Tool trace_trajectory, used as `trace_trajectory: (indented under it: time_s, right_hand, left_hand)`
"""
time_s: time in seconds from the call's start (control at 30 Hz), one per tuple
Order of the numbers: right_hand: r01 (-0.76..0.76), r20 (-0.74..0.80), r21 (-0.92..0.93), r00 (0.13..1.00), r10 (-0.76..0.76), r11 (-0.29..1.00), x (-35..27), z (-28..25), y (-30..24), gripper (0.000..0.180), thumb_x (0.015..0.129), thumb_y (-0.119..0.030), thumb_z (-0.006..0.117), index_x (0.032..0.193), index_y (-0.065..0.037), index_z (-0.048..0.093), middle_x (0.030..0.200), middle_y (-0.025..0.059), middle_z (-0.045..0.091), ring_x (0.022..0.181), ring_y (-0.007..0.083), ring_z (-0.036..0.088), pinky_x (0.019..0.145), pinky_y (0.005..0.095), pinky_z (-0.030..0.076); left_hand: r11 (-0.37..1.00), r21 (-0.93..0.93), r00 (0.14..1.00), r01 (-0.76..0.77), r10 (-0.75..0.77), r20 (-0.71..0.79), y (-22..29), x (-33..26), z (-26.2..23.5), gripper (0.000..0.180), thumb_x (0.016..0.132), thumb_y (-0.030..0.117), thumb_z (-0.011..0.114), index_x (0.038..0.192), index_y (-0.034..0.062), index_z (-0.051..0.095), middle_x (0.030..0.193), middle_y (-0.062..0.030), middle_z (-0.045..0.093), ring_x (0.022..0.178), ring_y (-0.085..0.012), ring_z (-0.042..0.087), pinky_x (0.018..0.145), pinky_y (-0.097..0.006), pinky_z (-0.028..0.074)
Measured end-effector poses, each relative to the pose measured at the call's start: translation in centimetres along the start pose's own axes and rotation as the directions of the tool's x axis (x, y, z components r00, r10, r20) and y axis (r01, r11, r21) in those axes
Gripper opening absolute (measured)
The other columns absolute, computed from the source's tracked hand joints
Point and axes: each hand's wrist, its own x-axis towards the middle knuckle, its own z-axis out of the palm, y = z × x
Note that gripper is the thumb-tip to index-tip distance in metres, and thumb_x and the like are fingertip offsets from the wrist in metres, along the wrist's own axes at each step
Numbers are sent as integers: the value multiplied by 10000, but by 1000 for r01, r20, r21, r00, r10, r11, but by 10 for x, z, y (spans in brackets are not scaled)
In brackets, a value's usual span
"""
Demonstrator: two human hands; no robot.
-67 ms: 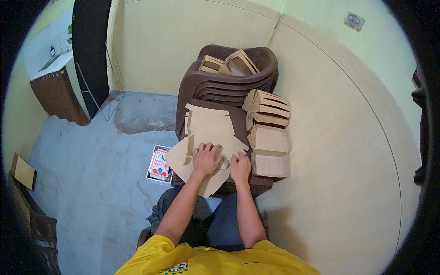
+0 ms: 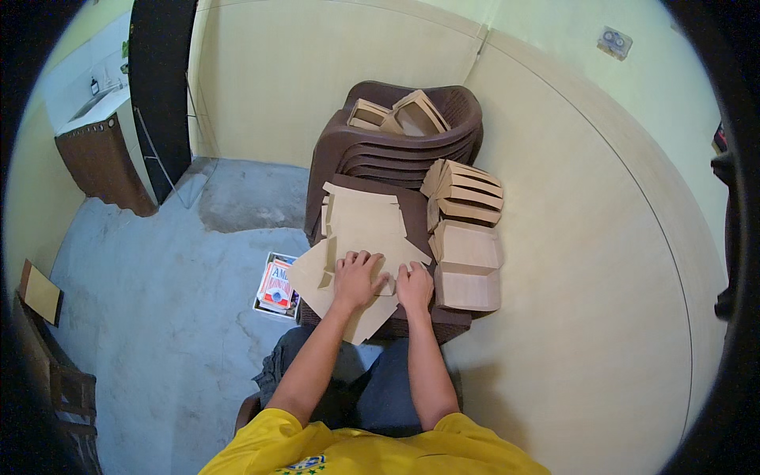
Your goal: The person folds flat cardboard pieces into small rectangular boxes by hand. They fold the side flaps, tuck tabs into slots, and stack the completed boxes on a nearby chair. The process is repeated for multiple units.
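Note:
A flat brown cardboard box blank [image 2: 364,215] with creased flaps lies on the seat of a stack of brown plastic chairs [image 2: 416,146]. Its left side flap stands partly folded up. Under it, more cardboard sheets [image 2: 310,271] stick out at an angle. My left hand [image 2: 358,279] presses on the near part of the blank, fingers spread. At the right near edge, my right hand [image 2: 414,286] is closed with fingers curled, seemingly pinching a small flap; the fingertips are partly hidden.
Folded cardboard boxes sit right of the blank: a slatted-looking stack [image 2: 467,190] and an open box [image 2: 469,265]. More boxes [image 2: 400,115] rest on the chair's back. A white box of packets [image 2: 277,285] stands on the floor to the left. A wall [image 2: 586,261] rises at right.

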Motion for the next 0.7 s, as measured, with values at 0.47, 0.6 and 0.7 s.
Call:
trace_trajectory:
  time_s: [0.47, 0.6, 0.7]
  right_hand:
    - [312, 151, 202, 927, -344, 928, -23, 24, -31, 531, 1114, -427, 497, 1269, 11, 753, 1253, 274, 733, 1179, 437, 676, 1045, 492, 502]
    - [357, 200, 103, 907, -371, 928, -48, 15, -19, 743, 1122, -512, 446, 1644, 7, 345, 1473, 216, 649, 1415, 451, 535, 1230, 567, 318]
    - [421, 163, -93, 900, -404, 902, -83, 9, -12, 907, 1096, -596, 441, 1714, -19, 114, 1639, 193, 500, 1548, 428, 395, 1290, 642, 148]
  left_hand:
    - [956, -249, 976, -159, 114, -186, -30, 1, -6, 850, 853, 397, 801, 1585, 81, 505, 1618, -157, 483, 1470, -411, 448, 1225, -537, 372]
    - [993, -24, 993, -117, 117, 2, -27, -7, 10, 564, 982, 290, 636, 1516, 111, 614, 1648, -120, 509, 1542, -392, 409, 1277, -596, 294]
    - [992, 106, 998, -62, 62, 7, -20, -13, 16, 520, 1006, 298, 597, 1500, 139, 641, 1640, -59, 541, 1581, -335, 387, 1300, -653, 216]
